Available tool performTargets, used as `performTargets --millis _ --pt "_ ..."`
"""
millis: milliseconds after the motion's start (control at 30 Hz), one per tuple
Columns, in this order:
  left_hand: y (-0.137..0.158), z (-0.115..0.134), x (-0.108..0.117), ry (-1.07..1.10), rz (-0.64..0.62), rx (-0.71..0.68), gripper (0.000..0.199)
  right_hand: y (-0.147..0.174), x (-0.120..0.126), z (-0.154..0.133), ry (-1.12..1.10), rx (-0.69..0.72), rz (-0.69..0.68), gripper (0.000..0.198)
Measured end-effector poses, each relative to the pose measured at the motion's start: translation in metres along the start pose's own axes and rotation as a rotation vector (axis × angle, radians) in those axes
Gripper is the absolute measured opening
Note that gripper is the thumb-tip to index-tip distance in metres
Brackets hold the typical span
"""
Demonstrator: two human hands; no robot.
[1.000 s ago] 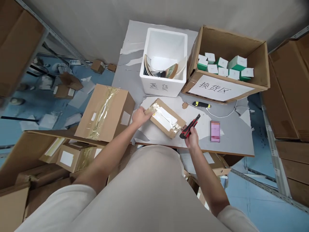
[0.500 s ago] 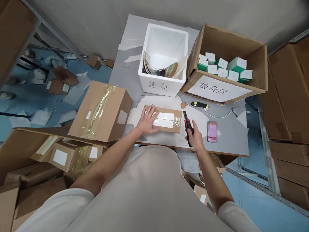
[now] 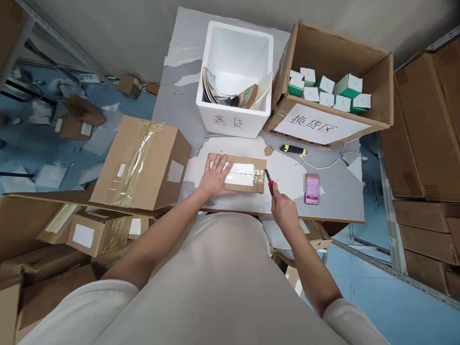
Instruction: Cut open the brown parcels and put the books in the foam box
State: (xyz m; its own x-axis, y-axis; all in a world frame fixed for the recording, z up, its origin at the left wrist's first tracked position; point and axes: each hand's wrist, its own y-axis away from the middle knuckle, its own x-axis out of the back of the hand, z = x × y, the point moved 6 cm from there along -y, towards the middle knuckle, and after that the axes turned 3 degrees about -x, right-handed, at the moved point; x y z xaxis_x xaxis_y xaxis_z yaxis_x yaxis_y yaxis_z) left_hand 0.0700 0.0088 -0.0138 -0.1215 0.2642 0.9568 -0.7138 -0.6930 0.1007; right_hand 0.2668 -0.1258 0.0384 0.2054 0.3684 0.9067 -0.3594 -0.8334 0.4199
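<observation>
A small taped cardboard box [image 3: 247, 186] lies flat near the table's front edge, with white labels and shiny tape on its top. My left hand [image 3: 214, 178] rests on the box's left end, fingers spread. My right hand [image 3: 283, 208] is wrapped round a red and black utility knife [image 3: 270, 184]. The knife's tip is at the box's right end, by the taped edge; whether it has cut in I cannot tell. Most of the knife's handle is hidden in my fist.
Behind stand a white foam box [image 3: 233, 117] holding papers or booklets and a carton [image 3: 375, 103] with several green-white boxes. A black-yellow cutter [image 3: 293, 149] and a phone [image 3: 312, 189] lie to the right. A large taped carton [image 3: 134, 163] stands left. Shelving with cartons flanks the right side.
My right hand has closed more firmly round the utility knife and brought its tip left to the box's right end. My left hand stays on the box. The whole view has shifted slightly.
</observation>
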Motion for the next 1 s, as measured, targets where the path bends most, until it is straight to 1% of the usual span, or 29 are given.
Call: performTargets --millis 233,467,633,800,900,1000 --pt "-0.002 -0.001 -0.001 0.04 -0.02 0.051 0.107 0.001 0.022 -0.029 0.086 -0.073 -0.097 0.062" --pt "-0.003 -0.002 -0.003 0.092 0.009 0.04 0.103 0.016 0.026 -0.041 0.15 -0.051 -0.178 0.068" --pt "-0.004 -0.002 -0.003 0.089 -0.03 0.054 0.104 0.025 0.025 -0.038 0.178 -0.036 -0.203 0.066" --pt "-0.004 -0.002 -0.002 0.109 -0.007 0.048 0.105 0.033 0.016 -0.029 0.151 -0.019 -0.217 0.061" --pt "-0.004 -0.002 -0.003 0.121 0.007 0.04 0.106 0.036 0.014 -0.025 0.129 -0.027 -0.199 0.059" --pt "-0.003 -0.002 -0.003 0.102 0.01 0.033 0.108 0.042 0.018 -0.016 0.08 -0.018 -0.156 0.055"
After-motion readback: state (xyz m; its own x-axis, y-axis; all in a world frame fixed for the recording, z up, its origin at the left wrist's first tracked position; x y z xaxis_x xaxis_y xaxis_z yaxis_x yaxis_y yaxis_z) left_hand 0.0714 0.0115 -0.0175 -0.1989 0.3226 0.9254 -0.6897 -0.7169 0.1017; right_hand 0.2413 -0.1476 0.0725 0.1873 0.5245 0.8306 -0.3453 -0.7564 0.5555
